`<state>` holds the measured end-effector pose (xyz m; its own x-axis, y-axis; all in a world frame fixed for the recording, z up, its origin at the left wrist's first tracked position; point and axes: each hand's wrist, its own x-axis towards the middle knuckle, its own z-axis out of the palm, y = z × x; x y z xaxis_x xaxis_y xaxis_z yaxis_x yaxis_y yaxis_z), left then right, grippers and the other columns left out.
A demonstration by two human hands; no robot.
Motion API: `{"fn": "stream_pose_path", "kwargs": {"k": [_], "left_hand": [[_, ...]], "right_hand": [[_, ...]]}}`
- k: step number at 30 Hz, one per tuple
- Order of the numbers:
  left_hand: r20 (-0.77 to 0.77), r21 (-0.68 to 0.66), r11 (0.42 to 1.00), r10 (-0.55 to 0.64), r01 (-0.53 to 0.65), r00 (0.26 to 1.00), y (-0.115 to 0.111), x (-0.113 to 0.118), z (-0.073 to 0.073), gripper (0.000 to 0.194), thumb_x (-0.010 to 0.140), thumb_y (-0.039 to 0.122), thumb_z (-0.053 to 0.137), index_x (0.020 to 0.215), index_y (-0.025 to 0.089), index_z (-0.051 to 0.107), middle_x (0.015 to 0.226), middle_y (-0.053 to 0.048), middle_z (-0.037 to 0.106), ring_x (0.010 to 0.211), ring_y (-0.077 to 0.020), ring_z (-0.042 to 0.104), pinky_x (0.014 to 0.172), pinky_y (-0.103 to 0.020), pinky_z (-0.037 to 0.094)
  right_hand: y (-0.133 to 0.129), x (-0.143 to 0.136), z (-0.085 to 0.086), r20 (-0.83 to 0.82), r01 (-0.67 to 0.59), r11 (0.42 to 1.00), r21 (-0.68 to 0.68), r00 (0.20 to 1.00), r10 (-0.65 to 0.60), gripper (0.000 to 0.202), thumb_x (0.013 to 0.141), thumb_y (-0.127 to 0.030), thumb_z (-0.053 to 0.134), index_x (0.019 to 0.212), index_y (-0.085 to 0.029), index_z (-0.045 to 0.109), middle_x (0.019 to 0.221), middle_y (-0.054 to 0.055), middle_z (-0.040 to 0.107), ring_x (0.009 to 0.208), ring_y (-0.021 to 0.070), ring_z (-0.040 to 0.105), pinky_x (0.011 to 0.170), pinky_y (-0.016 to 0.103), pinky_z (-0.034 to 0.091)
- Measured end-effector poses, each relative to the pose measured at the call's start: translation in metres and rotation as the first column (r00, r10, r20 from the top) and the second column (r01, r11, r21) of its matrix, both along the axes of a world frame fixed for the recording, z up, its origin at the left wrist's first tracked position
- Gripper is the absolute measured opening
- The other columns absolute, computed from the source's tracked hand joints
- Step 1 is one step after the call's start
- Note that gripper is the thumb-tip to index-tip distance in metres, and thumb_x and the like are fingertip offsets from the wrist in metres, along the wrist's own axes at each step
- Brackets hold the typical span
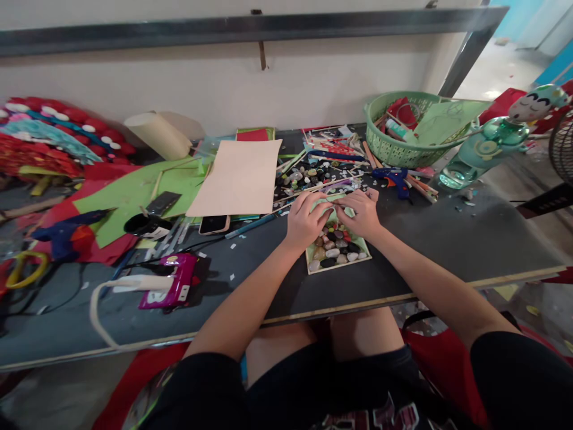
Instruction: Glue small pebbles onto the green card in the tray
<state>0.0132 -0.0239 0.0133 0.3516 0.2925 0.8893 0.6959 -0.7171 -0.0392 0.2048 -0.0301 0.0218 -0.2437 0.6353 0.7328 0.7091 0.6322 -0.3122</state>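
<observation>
My left hand and my right hand come together over the far half of a shallow light-framed tray. Their fingers are pinched close to each other, and whatever lies between the fingertips is too small to make out. Smooth pebbles in white, brown, black and grey cover the near part of the tray. Smaller red and yellowish-green stones show just below my fingers. The tray's green base peeks out beside my hands, which hide much of its far end.
Loose stones and sticks lie beyond the tray. A blue glue gun, green basket and teal bottle are at right. Leftward are a cream sheet, phone, purple power strip and another glue gun.
</observation>
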Motion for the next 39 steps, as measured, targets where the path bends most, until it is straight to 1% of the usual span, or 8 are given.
{"fn": "stream_pose_path", "kwargs": {"k": [6, 11, 16, 24, 29, 33, 37, 39], "left_hand": [[-0.001, 0.001, 1.0, -0.008, 0.008, 1.0, -0.002, 0.001, 0.003, 0.001, 0.096, 0.021, 0.07, 0.095, 0.021, 0.07, 0.108, -0.007, 0.075, 0.107, -0.0224, 0.065, 0.096, -0.037, 0.058], [0.005, -0.015, 1.0, 0.0, 0.0, 1.0, -0.002, 0.003, 0.004, 0.003, 0.097, 0.02, 0.066, 0.094, 0.021, 0.068, 0.108, -0.008, 0.075, 0.105, -0.0224, 0.067, 0.095, -0.039, 0.059], [0.01, -0.027, 1.0, -0.006, 0.006, 1.0, -0.002, 0.003, 0.002, 0.003, 0.097, 0.02, 0.066, 0.094, 0.02, 0.067, 0.108, -0.008, 0.074, 0.108, -0.0223, 0.066, 0.096, -0.038, 0.058], [-0.013, -0.176, 0.984, 0.0, -0.002, 1.0, 0.001, 0.003, -0.007, 0.009, 0.101, 0.024, 0.06, 0.094, 0.022, 0.066, 0.115, -0.009, 0.073, 0.115, -0.0242, 0.067, 0.101, -0.044, 0.057], [-0.046, -0.22, 0.975, 0.019, -0.028, 0.999, 0.0, 0.004, -0.008, 0.011, 0.102, 0.024, 0.056, 0.096, 0.021, 0.065, 0.117, -0.01, 0.073, 0.118, -0.0252, 0.066, 0.105, -0.045, 0.056], [-0.066, -0.232, 0.972, 0.01, -0.025, 0.998, 0.0, 0.004, -0.009, 0.014, 0.102, 0.023, 0.052, 0.098, 0.02, 0.065, 0.119, -0.011, 0.073, 0.121, -0.0262, 0.065, 0.105, -0.046, 0.055], [-0.078, -0.321, 0.947, -0.024, -0.002, 0.997, 0.0, 0.004, -0.007, 0.016, 0.101, 0.022, 0.05, 0.1, 0.02, 0.066, 0.122, -0.012, 0.073, 0.125, -0.0275, 0.064, 0.108, -0.047, 0.054], [-0.089, -0.36, 0.933, -0.04, 0.005, 0.995, 0.0, 0.004, -0.005, 0.017, 0.101, 0.022, 0.05, 0.102, 0.02, 0.066, 0.123, -0.013, 0.073, 0.126, -0.0281, 0.064, 0.109, -0.048, 0.053]], "right_hand": [[0.0, 0.0, -0.001, 0.009, 0.011, 1.0, 0.0, 1.0, -0.011, 0.022, 0.096, -0.028, 0.06, 0.091, -0.027, 0.082, 0.08, -0.004, 0.079, 0.079, 0.0168, 0.07, 0.086, 0.039, 0.024], [0.0, -0.001, -0.001, 0.033, 0.013, 0.995, -0.097, 0.999, -0.01, 0.025, 0.099, -0.033, 0.057, 0.094, -0.027, 0.081, 0.087, -0.003, 0.081, 0.087, 0.0188, 0.071, 0.09, 0.041, 0.027], [0.001, -0.001, -0.004, 0.043, 0.006, 0.99, -0.139, 0.999, 0.0, 0.024, 0.099, -0.031, 0.057, 0.096, -0.025, 0.079, 0.092, 0.0, 0.081, 0.095, 0.0205, 0.073, 0.097, 0.043, 0.03], [0.004, 0.0, -0.007, 0.044, 0.0, 0.987, -0.163, 0.999, 0.007, 0.02, 0.094, -0.028, 0.058, 0.093, -0.023, 0.077, 0.092, 0.001, 0.08, 0.094, 0.0215, 0.074, 0.099, 0.042, 0.031], [0.005, -0.001, -0.008, 0.068, 0.015, 0.977, -0.211, 0.998, 0.0, 0.02, 0.093, -0.029, 0.056, 0.09, -0.022, 0.075, 0.091, 0.002, 0.08, 0.095, 0.0221, 0.072, 0.1, 0.043, 0.03], [0.004, 0.0, -0.008, 0.066, -0.002, 0.979, -0.203, 0.998, 0.016, 0.021, 0.091, -0.028, 0.054, 0.088, -0.022, 0.075, 0.089, 0.002, 0.079, 0.092, 0.0219, 0.071, 0.099, 0.043, 0.03], [0.004, 0.0, -0.004, 0.077, 0.003, 0.971, -0.239, 0.997, 0.016, 0.02, 0.088, -0.027, 0.055, 0.088, -0.022, 0.075, 0.089, 0.003, 0.079, 0.09, 0.0222, 0.069, 0.097, 0.043, 0.031], [0.003, -0.001, -0.002, 0.075, 0.017, 0.971, -0.24, 0.997, 0.001, 0.018, 0.086, -0.029, 0.056, 0.083, -0.022, 0.073, 0.084, 0.002, 0.077, 0.088, 0.0219, 0.067, 0.094, 0.042, 0.031]]}}
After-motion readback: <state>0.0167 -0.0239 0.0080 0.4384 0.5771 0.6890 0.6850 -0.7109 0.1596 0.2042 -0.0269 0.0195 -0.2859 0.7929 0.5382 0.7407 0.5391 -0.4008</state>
